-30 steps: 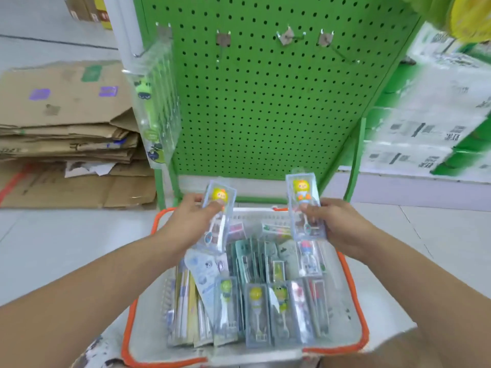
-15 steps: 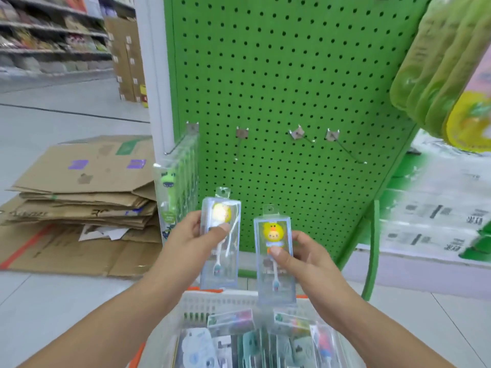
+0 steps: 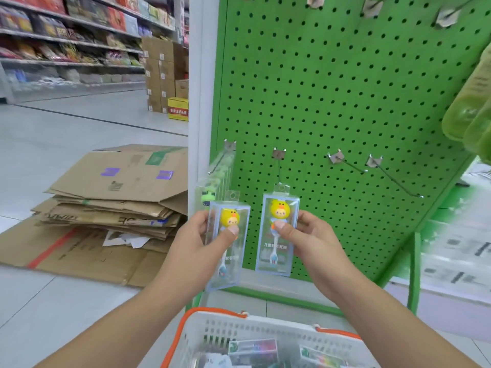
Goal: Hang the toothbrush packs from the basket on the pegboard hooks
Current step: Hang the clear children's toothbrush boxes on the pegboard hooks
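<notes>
Both packs have risen from over the basket since the earlier frame and now sit in front of the pegboard's lower hooks. The left hand (image 3: 198, 243) pinches the left toothbrush pack (image 3: 227, 244), thumb across its clear front, fingers curled behind. The right hand (image 3: 309, 240) grips the right toothbrush pack (image 3: 277, 232) the same way, its hang tab just below the second hook (image 3: 279, 166). On the left hook (image 3: 221, 158) hang green packs (image 3: 212, 189). Two bare hooks (image 3: 372, 171) stand further right on the green pegboard (image 3: 332, 88). Nearest, the white basket (image 3: 239, 328) with orange rim holds more packs (image 3: 252, 349), partly cut off. Flattened cardboard (image 3: 114, 203) lies on the floor at left
</notes>
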